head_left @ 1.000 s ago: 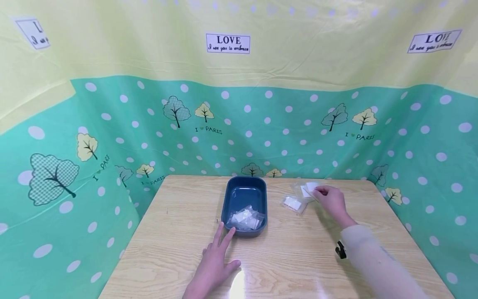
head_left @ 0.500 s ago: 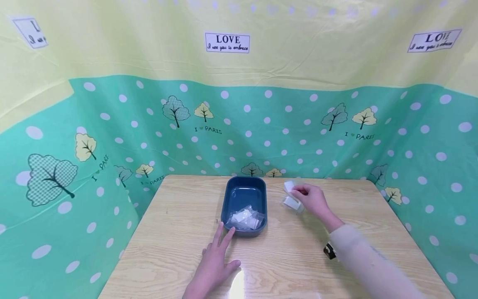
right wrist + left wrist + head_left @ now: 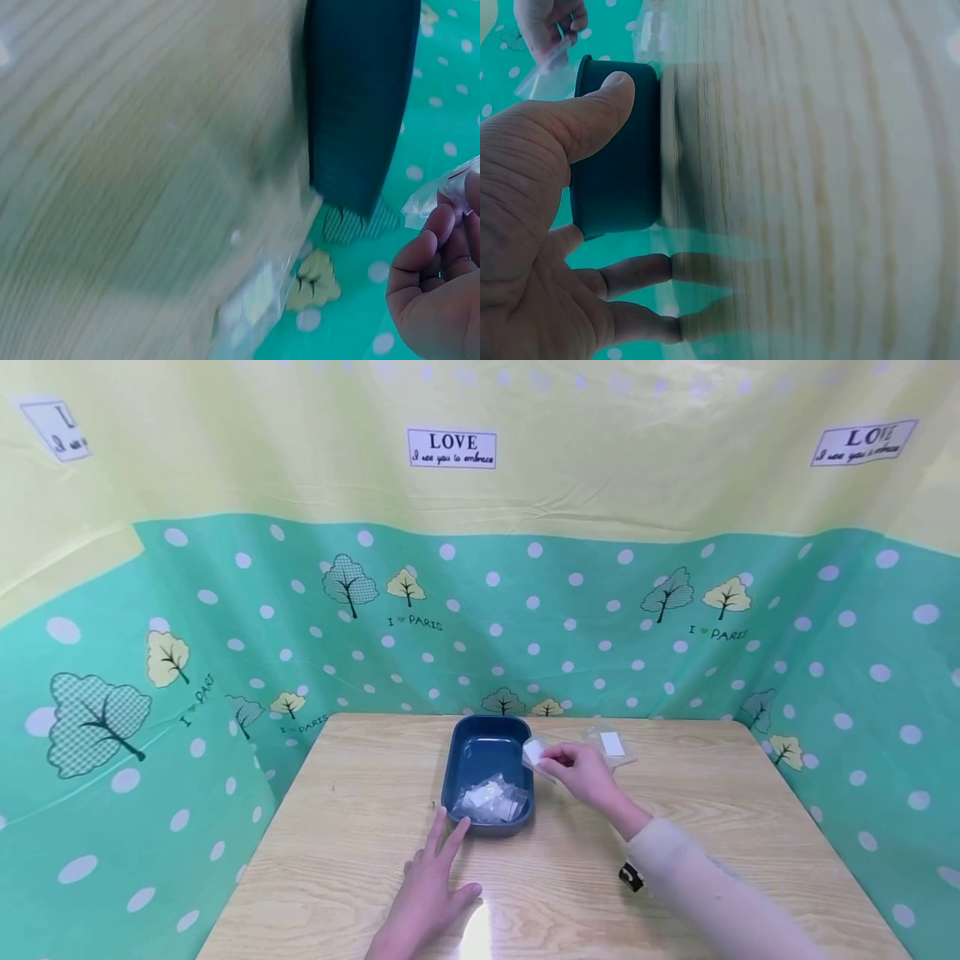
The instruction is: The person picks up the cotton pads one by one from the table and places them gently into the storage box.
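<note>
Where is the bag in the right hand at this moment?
In the head view, the bag is just right of centre, pinched by the right hand at the right-hand rim of the tray.

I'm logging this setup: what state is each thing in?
Dark blue rectangular tray: upright, open, part-filled.
Clear plastic packets inside: heaped at its near end.
Clear plastic packet with white insert: raised, pinched in right hand.
Clear plastic packaging farther right: lying on pale wooden table.
Left hand: fingers spread.
</note>
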The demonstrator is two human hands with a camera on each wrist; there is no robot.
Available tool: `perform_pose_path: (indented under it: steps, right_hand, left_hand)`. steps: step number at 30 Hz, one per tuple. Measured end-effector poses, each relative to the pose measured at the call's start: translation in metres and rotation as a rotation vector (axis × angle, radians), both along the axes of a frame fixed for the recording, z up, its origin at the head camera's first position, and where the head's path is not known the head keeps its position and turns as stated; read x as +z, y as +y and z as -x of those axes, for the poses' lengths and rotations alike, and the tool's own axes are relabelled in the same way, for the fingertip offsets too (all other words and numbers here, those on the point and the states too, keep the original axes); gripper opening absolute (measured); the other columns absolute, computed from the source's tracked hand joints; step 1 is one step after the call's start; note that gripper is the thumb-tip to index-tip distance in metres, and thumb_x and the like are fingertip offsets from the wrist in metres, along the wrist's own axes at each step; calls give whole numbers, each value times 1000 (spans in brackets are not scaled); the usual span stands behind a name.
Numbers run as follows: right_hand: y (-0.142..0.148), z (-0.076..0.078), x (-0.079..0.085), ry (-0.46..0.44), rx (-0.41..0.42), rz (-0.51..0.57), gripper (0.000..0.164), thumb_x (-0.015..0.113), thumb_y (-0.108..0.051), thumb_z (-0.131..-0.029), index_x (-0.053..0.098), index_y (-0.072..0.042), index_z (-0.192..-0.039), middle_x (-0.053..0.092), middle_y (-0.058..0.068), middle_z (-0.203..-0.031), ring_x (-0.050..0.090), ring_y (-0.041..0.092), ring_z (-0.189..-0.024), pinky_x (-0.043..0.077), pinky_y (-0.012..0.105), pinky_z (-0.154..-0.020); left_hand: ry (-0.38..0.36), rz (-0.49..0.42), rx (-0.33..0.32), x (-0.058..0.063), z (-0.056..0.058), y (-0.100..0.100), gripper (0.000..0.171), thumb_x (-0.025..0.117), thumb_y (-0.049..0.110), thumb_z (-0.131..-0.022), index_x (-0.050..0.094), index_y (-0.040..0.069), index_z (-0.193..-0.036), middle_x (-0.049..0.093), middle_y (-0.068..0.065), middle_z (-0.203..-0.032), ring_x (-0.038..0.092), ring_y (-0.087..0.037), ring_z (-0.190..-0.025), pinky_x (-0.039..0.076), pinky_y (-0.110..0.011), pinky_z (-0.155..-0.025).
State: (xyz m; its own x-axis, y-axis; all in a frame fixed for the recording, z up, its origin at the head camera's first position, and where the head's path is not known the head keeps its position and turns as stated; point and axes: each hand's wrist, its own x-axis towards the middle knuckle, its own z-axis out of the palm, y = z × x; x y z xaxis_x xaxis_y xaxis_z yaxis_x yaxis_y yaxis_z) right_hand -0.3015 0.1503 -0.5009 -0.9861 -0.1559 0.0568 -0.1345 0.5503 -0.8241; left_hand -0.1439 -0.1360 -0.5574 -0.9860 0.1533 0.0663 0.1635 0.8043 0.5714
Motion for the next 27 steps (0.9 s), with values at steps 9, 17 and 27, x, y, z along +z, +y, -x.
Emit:
perform_pose_path:
  steps: [9, 17, 27]
  right_hand:
    - [-48, 0, -15, -3, 26, -8, 13, 78, -24, -99, 82, -18, -109, 79, 1, -103, 67, 14, -92, 62, 28, -80]
    - [-66, 3, -32, 32, -18, -37, 14, 77, -25, -101, 82, -20, -112, 81, 1, -112, 72, 17, -103, 65, 40, -96]
    - [-68, -2, -40, 121, 28, -131, 37, 76, -21, -101, 72, -11, -136, 77, 9, -131, 73, 28, -122, 62, 46, -104]
  left_hand:
    - [0, 13, -11, -2, -1, -2, 99, 87, 41, -87, 32, 29, -169, 10, -15, -182, 51, -68, -135, 35, -91, -105]
    - [11, 15, -25, -4, -1, -1, 99, 87, 41, -87, 33, 29, -169, 11, -16, -181, 53, -67, -133, 38, -91, -103]
    - [5, 24, -20, -2, 0, -2, 99, 87, 41, -87, 32, 28, -169, 10, -15, -182, 52, -68, -133, 37, -91, -103]
